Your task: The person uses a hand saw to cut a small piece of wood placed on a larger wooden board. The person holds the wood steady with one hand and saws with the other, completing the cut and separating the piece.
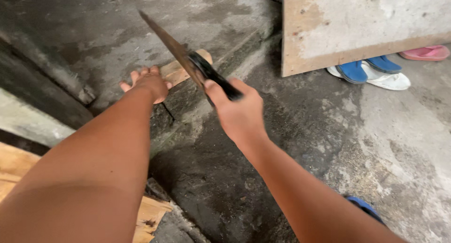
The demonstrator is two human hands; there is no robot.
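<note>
My right hand (238, 112) grips the black handle of a long rusty blade (165, 37), a machete-like knife raised and pointing up to the left. My left hand (148, 84) rests on a small piece of split wood (174, 73) lying on a raised concrete step, fingers spread over its near end. The blade hangs above the wood, apart from it. The far end of the wood shows behind the knife handle.
A large wooden board (357, 27) leans at the upper right, with blue and white sandals (371, 73) and a pink one (425, 52) beneath it. More split wood (151, 214) lies at the lower left. A metal pipe (47, 64) runs along the left. The floor is rough, stained concrete.
</note>
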